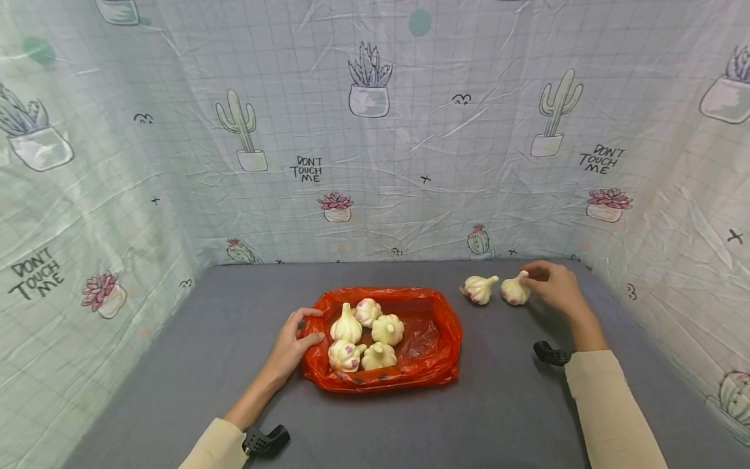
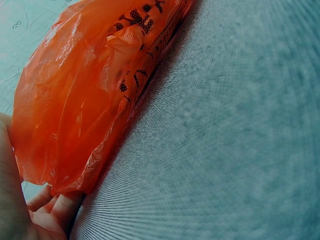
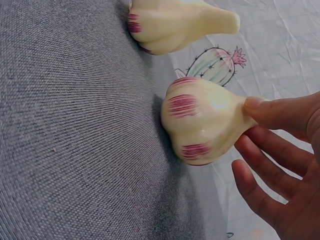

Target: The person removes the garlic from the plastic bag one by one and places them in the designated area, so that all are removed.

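A red plastic bag (image 1: pixel 404 384), rolled open into a low tray shape, lies in the middle of the table with several garlic bulbs (image 1: pixel 346 326) grouped in its left half. My left hand (image 1: pixel 291 343) grips the bag's left side, and in the left wrist view its fingers (image 2: pixel 47 207) show at the bag's end. Off to the right, my right hand (image 1: pixel 553 284) pinches the stem of a garlic bulb (image 3: pixel 200 122) between thumb and fingers. That bulb has purple streaks, and its base is right at the table surface. Just left of it lies another garlic bulb (image 1: pixel 479 290), stem pointing right.
The grey table (image 1: pixel 504 417) reaches back to a fabric curtain (image 1: pixel 410 215) printed with cacti, which also rises on both sides. A black wrist camera (image 1: pixel 266 441) is on the left wrist, and another black camera (image 1: pixel 551 354) on the right.
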`<state>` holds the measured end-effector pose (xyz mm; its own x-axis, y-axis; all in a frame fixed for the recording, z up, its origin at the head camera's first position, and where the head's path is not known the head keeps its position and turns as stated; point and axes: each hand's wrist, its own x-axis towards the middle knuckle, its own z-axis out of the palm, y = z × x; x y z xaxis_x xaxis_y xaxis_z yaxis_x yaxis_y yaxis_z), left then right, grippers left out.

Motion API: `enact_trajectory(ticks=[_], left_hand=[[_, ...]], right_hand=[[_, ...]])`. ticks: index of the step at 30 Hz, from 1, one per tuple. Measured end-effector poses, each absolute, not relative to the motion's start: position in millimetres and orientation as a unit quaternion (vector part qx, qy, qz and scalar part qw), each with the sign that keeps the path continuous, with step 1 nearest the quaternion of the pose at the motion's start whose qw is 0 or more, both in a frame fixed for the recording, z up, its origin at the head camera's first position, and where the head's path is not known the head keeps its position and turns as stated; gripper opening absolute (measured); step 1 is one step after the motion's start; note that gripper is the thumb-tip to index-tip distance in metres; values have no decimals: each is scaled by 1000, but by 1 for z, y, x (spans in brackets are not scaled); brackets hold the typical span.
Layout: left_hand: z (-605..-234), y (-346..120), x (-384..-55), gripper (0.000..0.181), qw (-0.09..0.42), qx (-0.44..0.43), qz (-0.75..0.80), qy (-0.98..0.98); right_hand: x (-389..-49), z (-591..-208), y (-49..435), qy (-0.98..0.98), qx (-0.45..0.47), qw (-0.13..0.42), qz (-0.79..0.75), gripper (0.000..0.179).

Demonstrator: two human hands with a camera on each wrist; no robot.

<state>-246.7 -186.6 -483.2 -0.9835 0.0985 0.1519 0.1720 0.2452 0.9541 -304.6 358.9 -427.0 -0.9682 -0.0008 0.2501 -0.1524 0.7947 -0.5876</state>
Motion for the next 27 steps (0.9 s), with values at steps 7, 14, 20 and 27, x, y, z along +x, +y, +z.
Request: enact_trajectory(ticks=[7,14,20,27], left_hand=[[-483,-187,-247,40,26,-87,-610,-787],[-483,-187,-246,40,26,-87,-610,-787],[-483,-188,-245,41,27,-89,-611,-786],[-483,-188,-247,39,26,-84,-606,-791]], right_hand=[[-304,-427,360,-937,45,122,325,40],[-305,-428,362,-936,45,130,324,38],[-305,-427,362,-937,41,126,325,39],[-302,-420,361,-936,34,127,325,40]])
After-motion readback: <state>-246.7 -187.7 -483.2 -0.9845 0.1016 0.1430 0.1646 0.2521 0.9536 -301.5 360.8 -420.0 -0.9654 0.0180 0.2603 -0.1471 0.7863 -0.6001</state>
